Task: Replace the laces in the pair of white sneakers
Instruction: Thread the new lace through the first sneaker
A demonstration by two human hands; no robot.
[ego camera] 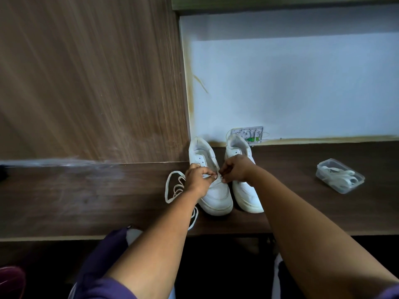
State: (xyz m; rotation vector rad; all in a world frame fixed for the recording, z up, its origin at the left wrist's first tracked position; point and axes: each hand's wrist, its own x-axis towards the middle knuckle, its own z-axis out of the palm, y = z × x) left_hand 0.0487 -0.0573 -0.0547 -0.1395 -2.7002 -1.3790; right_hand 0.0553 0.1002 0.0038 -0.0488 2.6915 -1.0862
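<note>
Two white sneakers stand side by side on the dark wooden desk point(86, 201), toes toward me. Both my hands work over the left sneaker point(216, 197). My left hand point(197, 179) pinches a white lace point(172, 188) at the eyelets, and the rest of that lace trails in loops on the desk to the left and under my forearm. My right hand point(236, 168) pinches at the same spot from the right, fingers curled; what it holds is too small to tell apart. The right sneaker point(246, 193) stands partly behind my right hand, with no lace visible in it.
A clear plastic tub point(340, 175) holding white laces sits on the desk at the right. A small wall socket plate point(250, 133) is behind the sneakers on the white wall. A wood panel rises at the left. The desk's front edge runs just below the sneakers.
</note>
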